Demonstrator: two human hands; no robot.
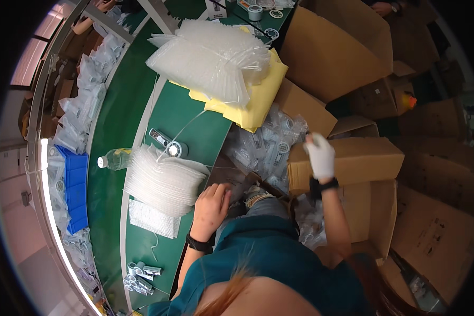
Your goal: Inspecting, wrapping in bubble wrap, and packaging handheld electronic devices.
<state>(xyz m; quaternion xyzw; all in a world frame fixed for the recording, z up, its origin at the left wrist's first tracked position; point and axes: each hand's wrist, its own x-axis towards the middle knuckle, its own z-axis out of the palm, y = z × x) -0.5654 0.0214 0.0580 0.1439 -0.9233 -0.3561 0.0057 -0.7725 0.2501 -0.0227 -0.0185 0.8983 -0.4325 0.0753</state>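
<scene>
My left hand [209, 209], bare with a dark wristband, is at the green table's edge beside a stack of white bubble-wrap bags [166, 176]. Its fingers are loosely extended and hold nothing I can see. My right hand [321, 158], in a white glove, hovers over the flap of an open cardboard box [347, 163]. Motion smears its fingers, so their grip is unclear. Left of it, bagged handheld fans [279, 147] lie heaped in a carton. One unbagged handheld fan [178, 149] rests on the table behind the bubble-wrap stack.
A large pile of clear bubble bags [210, 58] sits on yellow sheets [258, 105] farther along the table. A plastic bottle [116, 159] stands near a blue bin [75, 189]. Several fans [141, 276] lie at the near left. Big cartons [337, 47] crowd the right.
</scene>
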